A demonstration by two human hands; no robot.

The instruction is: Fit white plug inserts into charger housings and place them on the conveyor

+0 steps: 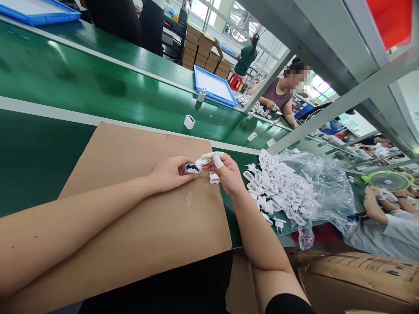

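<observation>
My left hand (pixel 170 173) is closed around a small white charger shell (pixel 192 168), its open end facing right. My right hand (pixel 225 172), with white finger cots on two fingertips, pinches a small white plug part (pixel 201 162) at the shell's opening. Another white plug piece (pixel 214 178) shows just under the right hand's fingers. Both hands hover over a brown cardboard sheet (pixel 137 209) lying on the green bench. Right of the right hand lies a heap of white plug parts (pixel 278 185) spilling from a clear plastic bag (pixel 322 187).
A white shell (pixel 189 121) and other small white parts (pixel 252 136) sit on the green conveyor belt (pixel 98 83). A blue tray (pixel 214 85) lies farther back. Other people work across the line and at right. Cardboard boxes (pixel 356 274) stand low at right.
</observation>
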